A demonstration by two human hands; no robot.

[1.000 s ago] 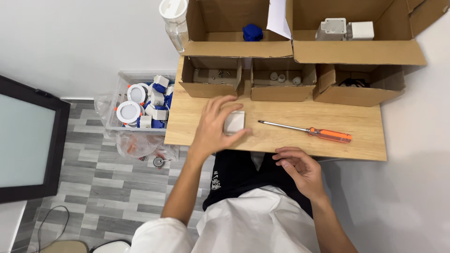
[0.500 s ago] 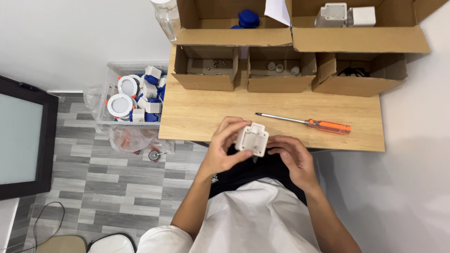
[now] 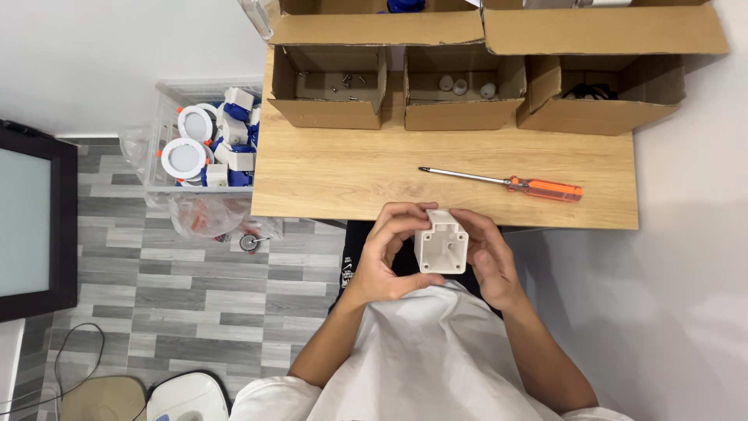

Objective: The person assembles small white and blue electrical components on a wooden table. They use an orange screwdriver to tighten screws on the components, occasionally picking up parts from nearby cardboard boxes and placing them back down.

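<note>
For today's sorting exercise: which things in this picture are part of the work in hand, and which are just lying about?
In hand:
- white plastic box, held over the lap by both hands
- left hand
- right hand

Lying about:
- orange-handled screwdriver on the wooden table
- three small open cardboard boxes
- clear bin of white round lights beside the table
- dark screen

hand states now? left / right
Left hand: closed around the small white plastic box, gripping its left side.
Right hand: closed on the same box, gripping its right side.
</note>
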